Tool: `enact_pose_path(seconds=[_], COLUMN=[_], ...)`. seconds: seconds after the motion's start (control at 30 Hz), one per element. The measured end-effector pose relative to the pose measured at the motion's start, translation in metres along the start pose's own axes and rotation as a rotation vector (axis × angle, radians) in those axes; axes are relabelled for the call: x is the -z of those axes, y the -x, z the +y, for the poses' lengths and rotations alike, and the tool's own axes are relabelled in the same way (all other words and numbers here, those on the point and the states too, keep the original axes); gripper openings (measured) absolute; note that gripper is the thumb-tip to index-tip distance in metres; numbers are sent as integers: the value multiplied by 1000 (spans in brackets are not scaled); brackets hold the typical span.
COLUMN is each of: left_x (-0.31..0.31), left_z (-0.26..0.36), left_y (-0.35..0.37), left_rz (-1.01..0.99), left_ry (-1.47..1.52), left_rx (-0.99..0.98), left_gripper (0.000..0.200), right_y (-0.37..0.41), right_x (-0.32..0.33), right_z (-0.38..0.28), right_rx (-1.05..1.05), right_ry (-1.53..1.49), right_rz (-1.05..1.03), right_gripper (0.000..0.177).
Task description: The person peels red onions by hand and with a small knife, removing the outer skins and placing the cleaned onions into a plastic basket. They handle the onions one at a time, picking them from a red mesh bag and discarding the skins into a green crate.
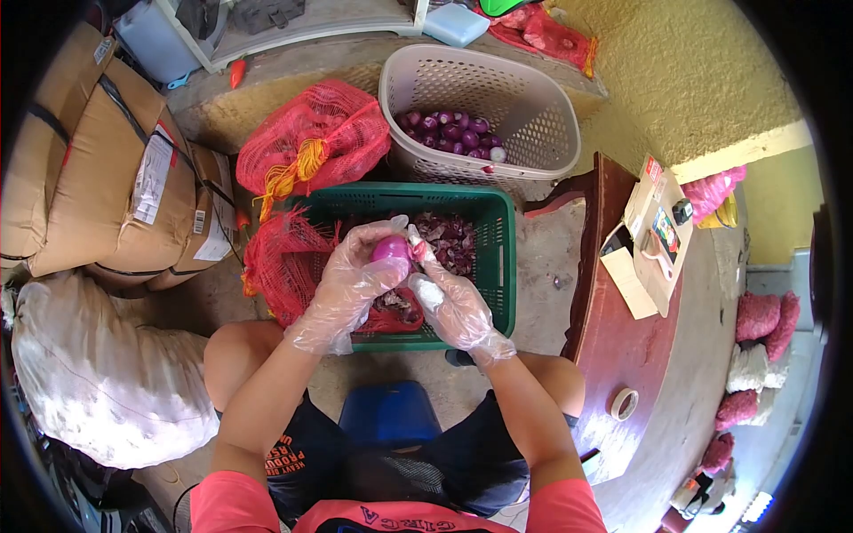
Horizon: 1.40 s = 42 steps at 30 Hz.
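Observation:
My left hand [362, 258], in a clear plastic glove, is closed around a peeled red onion [391, 253] above a green crate [500, 266]. Just right of the onion, my right hand [449, 298], gloved too, has its fingers bent and pressed together near the onion's side. White and reddish bits show at its fingertips; whether it grips a small tool is hidden. Under both hands, the crate holds dark onion skins [449, 240] and part of a red mesh bag [283, 258], which hangs over the crate's left side.
Behind the crate stands a beige perforated basket [542, 133] with several peeled onions [453, 133]. A full red mesh sack [311, 133] sits left of it. Strapped cardboard boxes [107, 178] and a white sack [98, 373] flank the left; a reddish wooden table [613, 355] borders the right.

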<state>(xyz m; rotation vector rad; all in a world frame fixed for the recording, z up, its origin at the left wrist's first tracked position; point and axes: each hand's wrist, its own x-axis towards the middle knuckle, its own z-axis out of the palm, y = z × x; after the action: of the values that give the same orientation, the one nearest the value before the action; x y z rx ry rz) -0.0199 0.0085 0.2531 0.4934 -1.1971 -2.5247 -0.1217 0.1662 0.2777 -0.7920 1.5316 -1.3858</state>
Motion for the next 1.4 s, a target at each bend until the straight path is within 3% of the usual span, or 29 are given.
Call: enact_pose_path(seconds=[0.3,0.4,0.53,0.63,0.8,0.87,1.0,1.4], left_x=[-11,-8,-9,-11,-7,-7,-6,-10], left_z=[6,7,12,17,13,13,9,10], left_y=[5,3,2,2,3,4,3,5], left_rz=[-24,-31,-75,-59,-30,-27,-9,6], left_ry=[64,144,249,269,223,203,114,140], left_rx=[59,100,65,83,107,97,85,120], left_gripper=[53,54,51,48,47,46,44,34], right_y=[-3,-6,-5,-4,2,1,-1,0], right_x=[3,-1,8,8,7,7,9,4], right_z=[5,4,-6,0,-6,-3,13,-2], right_rx=[-83,19,-149,-97,48,211,246,33], right_ry=[-154,-218,-288,-198,138,326,470,350], right_rz=[123,169,207,207,27,19,37,0], right_gripper=[53,54,54,56,70,71,71,63])
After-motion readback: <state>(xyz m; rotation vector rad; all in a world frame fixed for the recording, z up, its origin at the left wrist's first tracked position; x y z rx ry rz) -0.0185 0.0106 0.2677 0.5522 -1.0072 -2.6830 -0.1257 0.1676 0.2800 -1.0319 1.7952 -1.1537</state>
